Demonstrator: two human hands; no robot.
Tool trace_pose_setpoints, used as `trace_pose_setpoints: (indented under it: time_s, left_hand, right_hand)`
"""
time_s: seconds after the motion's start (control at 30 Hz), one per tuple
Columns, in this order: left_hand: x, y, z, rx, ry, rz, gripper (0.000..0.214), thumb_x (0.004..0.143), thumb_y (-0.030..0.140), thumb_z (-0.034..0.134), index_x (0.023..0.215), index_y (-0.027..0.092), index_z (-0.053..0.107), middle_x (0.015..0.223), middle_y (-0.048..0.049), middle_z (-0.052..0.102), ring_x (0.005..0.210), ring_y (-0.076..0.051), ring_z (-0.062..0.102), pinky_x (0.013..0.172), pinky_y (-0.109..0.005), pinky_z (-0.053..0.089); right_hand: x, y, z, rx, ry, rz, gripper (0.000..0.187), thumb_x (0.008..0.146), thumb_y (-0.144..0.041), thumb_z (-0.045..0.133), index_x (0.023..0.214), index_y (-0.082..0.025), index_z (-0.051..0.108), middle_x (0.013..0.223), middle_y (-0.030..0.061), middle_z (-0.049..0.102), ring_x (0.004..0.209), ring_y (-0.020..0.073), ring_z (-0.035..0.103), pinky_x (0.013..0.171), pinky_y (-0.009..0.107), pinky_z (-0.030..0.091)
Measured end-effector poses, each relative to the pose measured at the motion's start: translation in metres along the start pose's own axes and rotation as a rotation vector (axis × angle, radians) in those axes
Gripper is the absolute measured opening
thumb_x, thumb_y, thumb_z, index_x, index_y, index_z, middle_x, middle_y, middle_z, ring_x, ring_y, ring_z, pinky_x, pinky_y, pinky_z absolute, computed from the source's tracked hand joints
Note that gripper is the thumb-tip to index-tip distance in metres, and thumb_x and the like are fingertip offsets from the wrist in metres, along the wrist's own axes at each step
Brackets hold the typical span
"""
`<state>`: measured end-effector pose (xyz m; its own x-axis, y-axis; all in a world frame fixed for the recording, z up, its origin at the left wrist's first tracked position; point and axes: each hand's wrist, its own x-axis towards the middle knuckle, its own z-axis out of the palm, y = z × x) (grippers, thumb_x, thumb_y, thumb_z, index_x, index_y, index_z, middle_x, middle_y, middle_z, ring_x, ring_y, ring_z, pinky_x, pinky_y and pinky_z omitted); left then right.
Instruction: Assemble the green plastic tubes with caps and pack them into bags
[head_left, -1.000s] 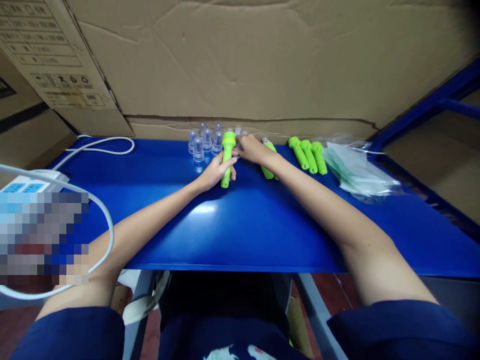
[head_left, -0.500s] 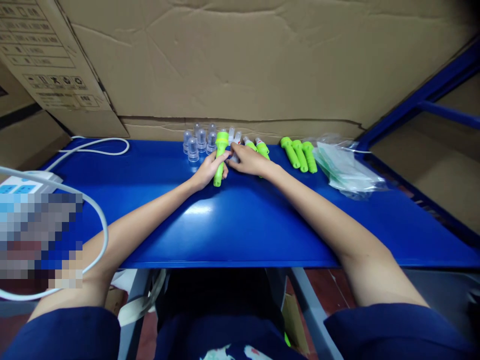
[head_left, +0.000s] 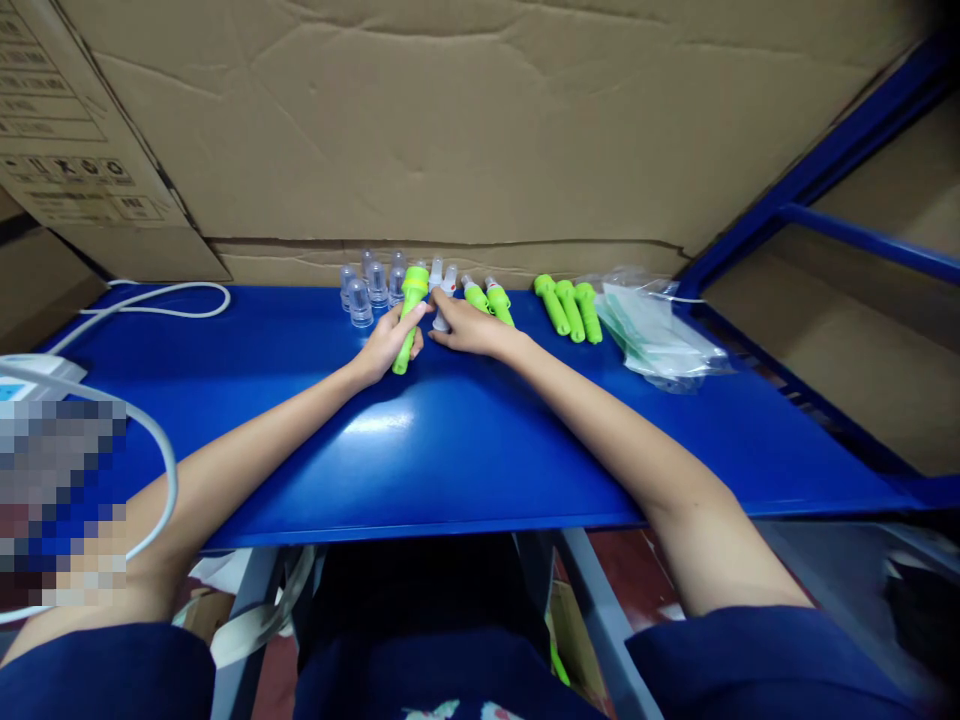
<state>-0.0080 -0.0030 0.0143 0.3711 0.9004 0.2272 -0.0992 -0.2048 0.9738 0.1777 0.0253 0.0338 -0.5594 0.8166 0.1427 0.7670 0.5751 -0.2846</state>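
Since the frame one second earlier, the right hand (head_left: 469, 328) has drawn away from the back row toward the near edge, and two green flashlights with pale tips (head_left: 475, 297) now show more fully beyond its knuckles. Everything on the table (head_left: 480, 430) sits further left in view, consistent with a turn of the camera.

Left hand (head_left: 382, 347): clamped on a green flashlight (head_left: 414, 290), fingers wrapped round the shaft, thumb across the front. Flashlight stands slightly tilted at upper centre of the frame, wide end up. Right hand: just beside it, thumb and forefinger spread about a clear piece (head_left: 441, 322), partly covered; whether the fingers are pressed on it cannot be told.

Immediately left of the held flashlight, a group of clear cups (head_left: 360, 303) stands in close rows. Behind the right hand stand two small whitish pieces (head_left: 449, 279), the right-hand one bearing a red mark. Right of centre, three more green flashlights (head_left: 571, 310) lie side by side, heads toward the back. Next to them, a clear plastic bag (head_left: 660, 335) with white and pale green contents lies flat.

Cardboard (head_left: 420, 150) spans the top of the frame. White cable (head_left: 180, 314) loops at the left of the table, near a white power strip (head_left: 45, 370) at the left edge.
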Motion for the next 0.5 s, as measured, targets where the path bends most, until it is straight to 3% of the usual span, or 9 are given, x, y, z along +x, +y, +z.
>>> trace_pose_setpoints:
  time_s: [0.17, 0.23, 0.3, 0.43, 0.5]
  left_hand:
    - [-0.001, 0.003, 0.003, 0.007, 0.025, -0.027, 0.040, 0.105, 0.045, 0.050, 0.120, 0.008, 0.057, 0.040, 0.0096, 0.047, 0.035, -0.009, 0.039, 0.043, -0.019, 0.032]
    - [-0.001, 0.004, 0.004, -0.009, 0.043, -0.036, 0.036, 0.107, 0.040, 0.046, 0.123, 0.008, 0.054, 0.039, 0.0108, 0.045, 0.035, -0.009, 0.038, 0.043, -0.019, 0.031]
    - [-0.001, 0.004, 0.005, -0.018, 0.046, -0.034, 0.034, 0.108, 0.037, 0.044, 0.124, 0.008, 0.052, 0.040, 0.0113, 0.044, 0.035, -0.009, 0.038, 0.043, -0.020, 0.030]
    - [-0.001, 0.003, 0.005, 0.006, 0.024, -0.028, 0.031, 0.108, 0.036, 0.045, 0.120, 0.009, 0.054, 0.040, 0.0111, 0.044, 0.036, -0.009, 0.039, 0.044, -0.020, 0.031]
    - [-0.001, 0.001, 0.004, 0.031, 0.008, -0.029, 0.031, 0.107, 0.037, 0.045, 0.117, 0.010, 0.054, 0.039, 0.0108, 0.044, 0.036, -0.009, 0.039, 0.044, -0.021, 0.030]
  right_hand:
    - [0.000, -0.001, -0.015, 0.068, -0.086, 0.061, 0.048, 0.084, -0.033, 0.075, 0.121, -0.016, 0.051, 0.090, 0.0068, 0.064, 0.085, 0.0262, 0.063, 0.081, 0.040, 0.052]
    - [-0.002, 0.001, -0.021, 0.109, -0.063, 0.091, 0.050, 0.084, -0.038, 0.077, 0.122, -0.017, 0.052, 0.085, 0.0044, 0.063, 0.082, 0.0252, 0.063, 0.081, 0.040, 0.052]
    - [-0.002, 0.005, -0.026, 0.151, 0.056, 0.106, 0.051, 0.087, -0.042, 0.075, 0.125, -0.017, 0.052, 0.085, 0.0037, 0.062, 0.083, 0.0249, 0.064, 0.082, 0.040, 0.053]
    - [0.005, 0.019, -0.031, 0.312, 0.426, 0.149, 0.056, 0.096, -0.056, 0.063, 0.136, -0.021, 0.045, 0.092, 0.0044, 0.062, 0.086, 0.0224, 0.066, 0.079, 0.038, 0.054]
    - [0.009, 0.025, -0.033, 0.422, 0.534, 0.185, 0.060, 0.099, -0.065, 0.054, 0.140, -0.023, 0.041, 0.095, 0.0054, 0.063, 0.084, 0.0202, 0.067, 0.074, 0.034, 0.055]
